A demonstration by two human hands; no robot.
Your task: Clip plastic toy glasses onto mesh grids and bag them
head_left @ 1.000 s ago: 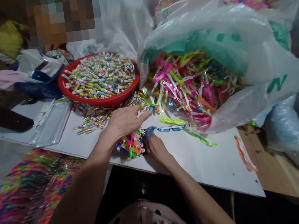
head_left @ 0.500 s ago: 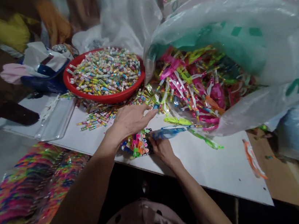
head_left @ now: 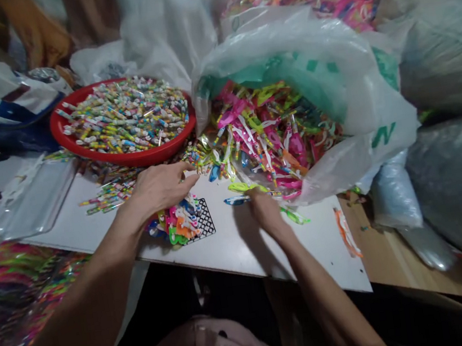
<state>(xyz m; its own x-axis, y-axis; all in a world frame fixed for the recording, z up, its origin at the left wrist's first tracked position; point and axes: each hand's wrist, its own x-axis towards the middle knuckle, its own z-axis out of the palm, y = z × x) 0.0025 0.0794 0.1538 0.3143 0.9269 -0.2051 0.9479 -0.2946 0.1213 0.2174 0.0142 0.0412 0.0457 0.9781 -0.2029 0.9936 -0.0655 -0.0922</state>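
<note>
Just below the red plastic basin [head_left: 65, 139], the left hand [head_left: 160, 188] spreads open and wide, while the right hand [head_left: 265, 211] bunches narrowly at a glossy lime plastic toy [head_left: 241, 187], its hold unclear.

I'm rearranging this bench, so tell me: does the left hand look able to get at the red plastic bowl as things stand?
Probably yes. The left hand is open just in front of the red plastic bowl. Only loose striped sticks on the white board lie between them, and nothing tall seems to block the way.

Bulging grey sacks [head_left: 458, 188] crowd the right side beside a wooden board [head_left: 395, 253], and white plastic sheeting [head_left: 165, 28] rises behind the white tabletop [head_left: 320, 240]. The light is dim, and the space below the tabletop's edge falls dark.
</note>
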